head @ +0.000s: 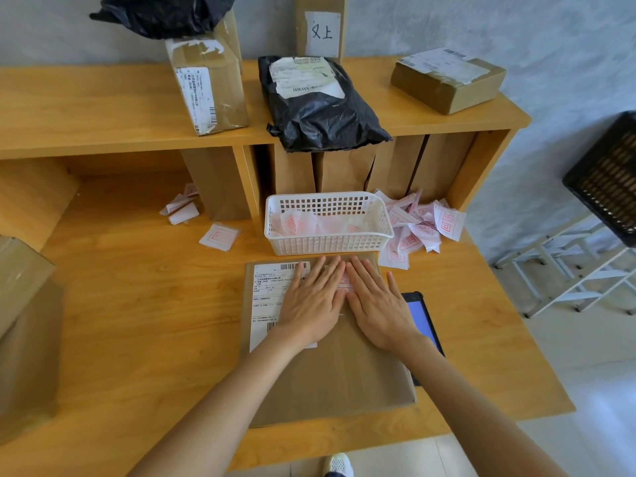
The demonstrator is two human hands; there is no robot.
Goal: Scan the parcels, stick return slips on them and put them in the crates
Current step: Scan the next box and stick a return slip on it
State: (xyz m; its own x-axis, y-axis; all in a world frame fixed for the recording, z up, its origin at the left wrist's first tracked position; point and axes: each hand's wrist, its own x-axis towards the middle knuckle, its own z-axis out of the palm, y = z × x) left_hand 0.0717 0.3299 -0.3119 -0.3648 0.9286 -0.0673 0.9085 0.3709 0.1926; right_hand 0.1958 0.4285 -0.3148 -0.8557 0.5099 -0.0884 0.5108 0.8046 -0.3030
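Both hands lie flat, fingers straight and released, gripping nothing: the left hand [311, 304] and right hand [380, 306] press side by side on a red-stamped return slip [345, 282] atop the flat cardboard parcel [330, 370] at the near middle of the wooden counter [137, 321], seemingly to smooth it down beside the shipping label [266, 297]. A white basket [327, 241] of slips sits just beyond, loose slips [420, 222] spilled to its right, and a handheld scanner [421, 318] lies partly under the parcel's right edge. On the far shelf [103, 108] wait a cardboard box [210, 87], a black mailer bag [320, 108] and a flat box [447, 82]; a black crate [609, 180] stands far right.
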